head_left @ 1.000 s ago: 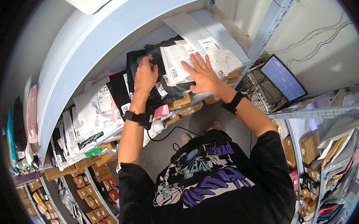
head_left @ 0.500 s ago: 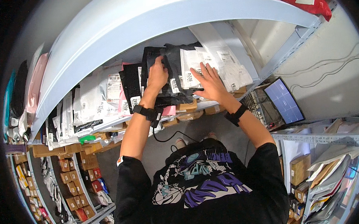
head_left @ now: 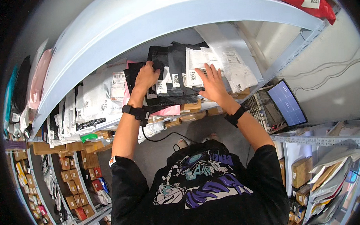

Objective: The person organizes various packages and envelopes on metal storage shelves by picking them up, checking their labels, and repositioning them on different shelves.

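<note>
A row of mailing bags stands leaning together on the shelf in front of me. My left hand [head_left: 147, 77] is closed over the edge of a black mailer bag [head_left: 133, 73], its fingers curled and partly hidden. Right of it, more dark bags with white labels show, among them a dark grey mailer bag [head_left: 176, 64]. My right hand [head_left: 213, 86] lies with spread fingers on a white mailer bag [head_left: 192, 59], its thumb near the lower edge. Clear-and-white plastic mailers [head_left: 238, 71] lean beyond that hand.
White mailers [head_left: 92, 90] fill the shelf's left part. A pale metal shelf beam [head_left: 176, 17] arches overhead, with a red bag [head_left: 299, 0] at upper right. A monitor [head_left: 287, 103] stands right; racks of cardboard boxes [head_left: 72, 177] sit lower left. A black cable [head_left: 161, 138] hangs from my left wrist.
My left hand has moved left and slightly down, and a white label between the dark bags now shows to its right. My right hand stays spread on the white mailer bag.
</note>
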### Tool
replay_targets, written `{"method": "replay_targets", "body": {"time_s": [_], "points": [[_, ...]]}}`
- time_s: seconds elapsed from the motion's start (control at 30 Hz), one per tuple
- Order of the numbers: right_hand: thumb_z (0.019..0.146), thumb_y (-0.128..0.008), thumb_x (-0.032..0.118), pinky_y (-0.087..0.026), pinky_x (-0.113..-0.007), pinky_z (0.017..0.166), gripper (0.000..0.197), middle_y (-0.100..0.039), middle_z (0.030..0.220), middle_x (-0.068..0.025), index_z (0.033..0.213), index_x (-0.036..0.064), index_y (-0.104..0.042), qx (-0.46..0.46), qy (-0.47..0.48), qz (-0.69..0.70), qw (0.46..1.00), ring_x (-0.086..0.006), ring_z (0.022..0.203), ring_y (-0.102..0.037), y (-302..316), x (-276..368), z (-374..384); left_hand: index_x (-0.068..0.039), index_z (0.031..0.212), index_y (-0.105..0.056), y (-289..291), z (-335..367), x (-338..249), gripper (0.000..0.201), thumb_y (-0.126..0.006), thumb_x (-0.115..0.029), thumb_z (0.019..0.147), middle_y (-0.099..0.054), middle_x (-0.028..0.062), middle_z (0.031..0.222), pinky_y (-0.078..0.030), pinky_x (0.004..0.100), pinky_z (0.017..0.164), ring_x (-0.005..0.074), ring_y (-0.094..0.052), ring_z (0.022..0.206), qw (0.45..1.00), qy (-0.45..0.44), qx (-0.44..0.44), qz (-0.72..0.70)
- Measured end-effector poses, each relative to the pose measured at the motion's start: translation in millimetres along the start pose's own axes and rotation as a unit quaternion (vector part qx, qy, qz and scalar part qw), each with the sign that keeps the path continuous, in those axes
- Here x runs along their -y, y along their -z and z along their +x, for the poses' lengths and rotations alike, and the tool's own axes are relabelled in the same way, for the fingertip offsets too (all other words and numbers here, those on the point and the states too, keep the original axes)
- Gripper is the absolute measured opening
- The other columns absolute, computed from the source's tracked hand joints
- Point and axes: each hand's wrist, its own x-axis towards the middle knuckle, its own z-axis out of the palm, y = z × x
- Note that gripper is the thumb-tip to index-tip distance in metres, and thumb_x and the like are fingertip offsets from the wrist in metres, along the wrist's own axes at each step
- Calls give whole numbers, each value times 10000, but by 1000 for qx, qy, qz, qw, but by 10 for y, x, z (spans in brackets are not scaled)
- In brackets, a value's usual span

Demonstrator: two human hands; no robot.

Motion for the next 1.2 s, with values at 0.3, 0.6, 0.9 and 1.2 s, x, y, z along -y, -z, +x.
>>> {"method": "replay_targets", "body": {"time_s": [0.3, 0.6, 0.9, 1.2], "points": [[632, -819, 292, -232, -639, 1038, 904, -315, 1403, -260, 1393, 142, -354, 23, -8, -16, 1000, -479, 1305, -275, -17, -19, 39, 115, 1141, -505, -15, -99, 24, 623, -723, -295, 725, -613, 330, 1006, -479, 413, 874, 421, -604, 1019, 991, 54, 65, -106], [651, -804, 330, -327, -631, 972, 929, -333, 1374, -290, 1427, 162, -323, 7, 11, -80, 997, -482, 1255, -338, 13, 69, 42, 84, 1097, -480, -325, 4, 65, 595, -748, -275, 705, -617, 321, 996, -479, 418, 833, 423, -616, 967, 982, 39, 34, -183], [773, -707, 313, -372, -535, 974, 794, -394, 1326, -256, 1443, 163, -309, -20, 78, -63, 995, -448, 1213, -389, 74, -115, -19, 40, 1248, -390, -296, -4, -59, 621, -725, -98, 743, -604, 215, 1088, -455, 342, 862, 291, -595, 1017, 948, 12, 48, -316], [674, -773, 258, -460, -436, 915, 854, -441, 1302, -203, 1404, 116, -353, -16, 23, -92, 995, -375, 1182, -455, 51, 69, 19, 15, 1205, -474, -176, -95, -169, 520, -708, -34, 743, -618, 130, 1062, -447, 308, 856, 201, -579, 973, 925, 22, 59, -375]]}}
